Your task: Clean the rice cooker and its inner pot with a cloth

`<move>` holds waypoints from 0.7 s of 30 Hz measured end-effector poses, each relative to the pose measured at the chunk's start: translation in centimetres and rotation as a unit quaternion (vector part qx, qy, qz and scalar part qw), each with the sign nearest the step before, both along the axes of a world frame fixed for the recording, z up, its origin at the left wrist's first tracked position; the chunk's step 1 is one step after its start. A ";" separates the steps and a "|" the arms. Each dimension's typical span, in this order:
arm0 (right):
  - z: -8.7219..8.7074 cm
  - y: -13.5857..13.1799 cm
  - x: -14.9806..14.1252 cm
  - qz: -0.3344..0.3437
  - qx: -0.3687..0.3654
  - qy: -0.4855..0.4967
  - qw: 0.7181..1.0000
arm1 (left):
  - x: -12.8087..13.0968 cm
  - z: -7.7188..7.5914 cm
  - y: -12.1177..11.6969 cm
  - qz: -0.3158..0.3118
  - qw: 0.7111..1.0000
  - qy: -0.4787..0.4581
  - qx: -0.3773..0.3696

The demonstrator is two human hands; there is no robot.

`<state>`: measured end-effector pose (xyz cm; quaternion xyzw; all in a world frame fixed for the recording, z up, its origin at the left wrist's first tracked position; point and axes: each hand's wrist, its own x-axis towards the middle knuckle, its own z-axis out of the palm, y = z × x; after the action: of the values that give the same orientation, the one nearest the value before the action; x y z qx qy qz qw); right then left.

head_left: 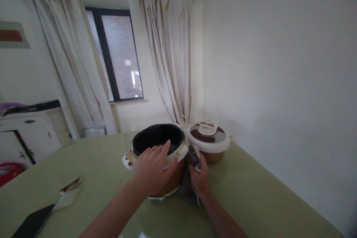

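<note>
An electric cooker (174, 176) with a tan body, white rim and black inner pot (153, 132) stands upright on the table, its top uncovered. My left hand (152, 169) lies over its front rim, fingers toward the inside and thumb apart on the outer side, holding the rim. To the right of the cooker, my right hand (199, 174) is closed round a bunched grey cloth (188, 189) with pale edges. The cloth hangs down beside the cooker's wall. Behind that hand sits a tan pot (213, 157) under a white-rimmed, dark glass lid (221, 135).
The green table (251, 200) meets the white wall on the right. At the left front lie a dark flat phone-like object (33, 221) and a small brown-and-white piece (70, 185). Curtains and a window are behind; a white cabinet (39, 130) and red basin (11, 173) stand left.
</note>
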<state>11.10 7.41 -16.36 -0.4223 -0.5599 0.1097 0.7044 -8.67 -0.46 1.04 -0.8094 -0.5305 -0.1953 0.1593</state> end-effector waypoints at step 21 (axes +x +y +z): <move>1.1 -0.5 0.7 0.015 0.269 -0.405 0.874 | -4.9 0.1 2.2 -0.017 0.991 0.058 -0.124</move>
<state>11.76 6.86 -15.21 -0.2156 -0.8104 -0.2153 0.5004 -13.62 1.74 1.19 -0.8418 -0.5264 -0.0840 0.0851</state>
